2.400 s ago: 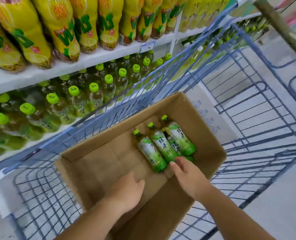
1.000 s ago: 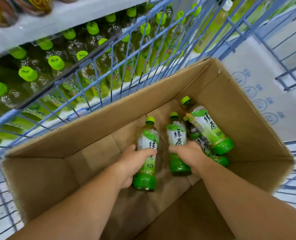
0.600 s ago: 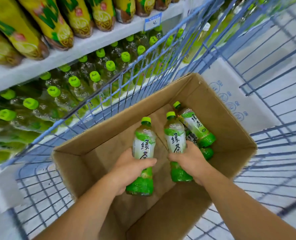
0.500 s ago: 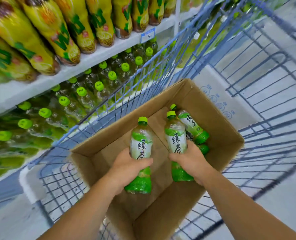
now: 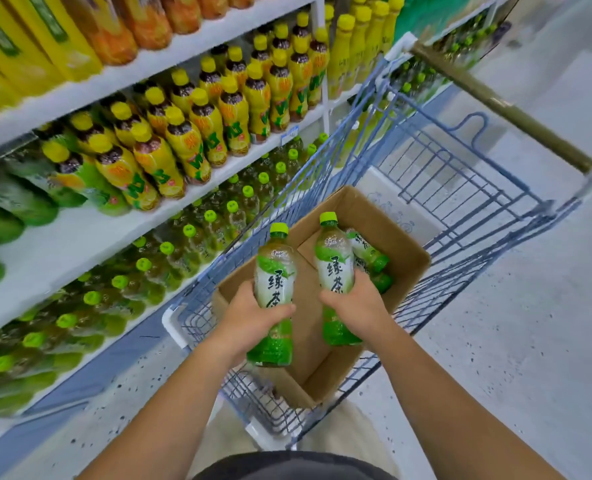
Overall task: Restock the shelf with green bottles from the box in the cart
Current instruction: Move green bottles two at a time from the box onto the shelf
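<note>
My left hand grips a green tea bottle around its middle, upright, above the open cardboard box. My right hand holds a second green bottle the same way, just to the right. Both bottles have lime caps and white-green labels. Two more green bottles lie in the box's far corner, partly hidden behind my right hand. The box sits in a blue wire cart. Rows of green-capped bottles stand on the low shelf to the left.
A shelf above the green row carries yellow-capped bottles, and orange and yellow packs stand higher up. The cart's handle runs at the upper right. Grey speckled floor spreads to the right of the cart.
Both hands closed on bottles lying in the box and have lifted them upright above it. The view has pulled back and up, showing more of the shelves.
</note>
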Action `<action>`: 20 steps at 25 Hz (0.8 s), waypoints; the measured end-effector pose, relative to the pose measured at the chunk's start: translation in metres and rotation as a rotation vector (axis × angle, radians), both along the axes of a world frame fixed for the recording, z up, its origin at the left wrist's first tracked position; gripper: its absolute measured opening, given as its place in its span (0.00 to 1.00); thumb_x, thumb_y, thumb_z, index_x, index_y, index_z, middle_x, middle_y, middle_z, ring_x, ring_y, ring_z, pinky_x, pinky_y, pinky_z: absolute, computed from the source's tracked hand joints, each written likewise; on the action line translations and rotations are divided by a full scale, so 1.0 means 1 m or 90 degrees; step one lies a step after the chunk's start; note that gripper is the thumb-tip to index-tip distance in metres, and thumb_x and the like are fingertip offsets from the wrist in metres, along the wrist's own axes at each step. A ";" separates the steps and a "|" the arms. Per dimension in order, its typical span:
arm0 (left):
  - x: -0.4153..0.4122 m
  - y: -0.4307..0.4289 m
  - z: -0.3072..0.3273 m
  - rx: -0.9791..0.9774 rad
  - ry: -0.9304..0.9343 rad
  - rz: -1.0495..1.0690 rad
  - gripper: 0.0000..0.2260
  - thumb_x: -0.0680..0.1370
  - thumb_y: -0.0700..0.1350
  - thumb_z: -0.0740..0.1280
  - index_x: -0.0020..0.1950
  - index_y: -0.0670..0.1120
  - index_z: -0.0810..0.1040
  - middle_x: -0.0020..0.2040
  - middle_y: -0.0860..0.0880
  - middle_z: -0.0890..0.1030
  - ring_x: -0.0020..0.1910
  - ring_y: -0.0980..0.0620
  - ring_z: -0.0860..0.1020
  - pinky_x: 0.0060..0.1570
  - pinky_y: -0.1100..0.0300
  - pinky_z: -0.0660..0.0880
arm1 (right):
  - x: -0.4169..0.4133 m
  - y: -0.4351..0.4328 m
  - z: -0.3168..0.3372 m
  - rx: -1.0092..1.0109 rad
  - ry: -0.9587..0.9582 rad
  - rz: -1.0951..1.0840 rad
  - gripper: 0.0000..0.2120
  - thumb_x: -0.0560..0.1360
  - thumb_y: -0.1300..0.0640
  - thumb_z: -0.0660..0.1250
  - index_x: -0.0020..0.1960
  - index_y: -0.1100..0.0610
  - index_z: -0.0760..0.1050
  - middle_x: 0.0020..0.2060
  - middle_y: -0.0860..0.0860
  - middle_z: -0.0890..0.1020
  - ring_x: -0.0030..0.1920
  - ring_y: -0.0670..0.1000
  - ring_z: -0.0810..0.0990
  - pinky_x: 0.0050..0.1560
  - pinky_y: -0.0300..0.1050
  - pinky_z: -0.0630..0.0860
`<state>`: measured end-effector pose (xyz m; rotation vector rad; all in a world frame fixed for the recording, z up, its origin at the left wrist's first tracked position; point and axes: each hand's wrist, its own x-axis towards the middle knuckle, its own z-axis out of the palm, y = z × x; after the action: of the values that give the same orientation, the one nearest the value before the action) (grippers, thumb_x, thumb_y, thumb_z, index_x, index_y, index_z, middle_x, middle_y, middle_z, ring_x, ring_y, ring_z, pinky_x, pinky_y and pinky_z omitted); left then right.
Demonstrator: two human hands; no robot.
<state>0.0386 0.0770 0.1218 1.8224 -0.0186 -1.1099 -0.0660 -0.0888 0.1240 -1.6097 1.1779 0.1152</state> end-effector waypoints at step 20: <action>-0.049 0.216 0.105 0.033 -0.252 0.447 0.21 0.69 0.44 0.79 0.58 0.57 0.76 0.50 0.55 0.83 0.45 0.58 0.82 0.39 0.62 0.77 | 0.069 0.178 0.088 0.001 -0.196 0.392 0.17 0.69 0.57 0.78 0.52 0.47 0.75 0.46 0.45 0.83 0.44 0.43 0.81 0.43 0.44 0.78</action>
<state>-0.0100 0.2929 0.2272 1.8476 0.3903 -0.2574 0.0028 0.0891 0.2116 -1.8650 0.4242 0.2515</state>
